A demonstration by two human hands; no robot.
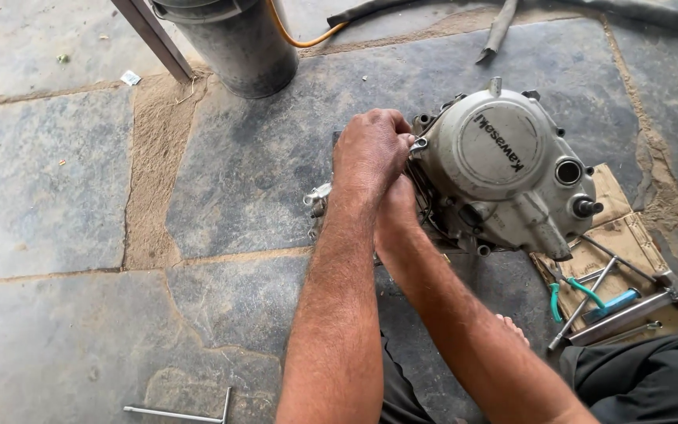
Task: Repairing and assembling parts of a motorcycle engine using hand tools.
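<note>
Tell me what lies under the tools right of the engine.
A flattened piece of cardboard lies under the pliers and metal rods, on the stone floor. The engine covers its far edge.

Grey engine [500,169], seemingly upright, on stone.

Person, seen from above, two bare forearms entering from six o'clock.

Left hand [370,149]: bare, no glove, ring or watch; knuckles prominent, grime in the creases. Forearm hairy, unsleeved up to the frame edge.

Right hand [396,210]: bare, mostly covered by the left hand; wrist and forearm hairy, unsleeved.

Clothing: dark, near-black fabric at five o'clock, folded over a leg; a further dark strip shows between the forearms.

Bare toes [514,328]: visible between the right forearm and the dark cloth.
</note>
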